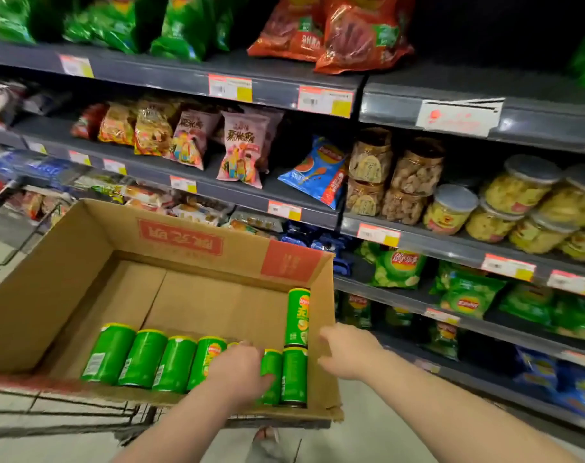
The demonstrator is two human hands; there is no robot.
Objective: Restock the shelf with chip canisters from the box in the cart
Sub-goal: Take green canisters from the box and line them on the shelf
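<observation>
Snack shelves line the aisle; in the cart a cardboard box holds green canisters lying along its near side. The left hand curls around one of them; the right hand hovers, fingers loose, beside the box

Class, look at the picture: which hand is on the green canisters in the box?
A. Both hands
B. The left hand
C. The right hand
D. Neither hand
B: the left hand grips one of the canisters in the row inside the box, while the right hand is at the box's right wall, off them.
</observation>
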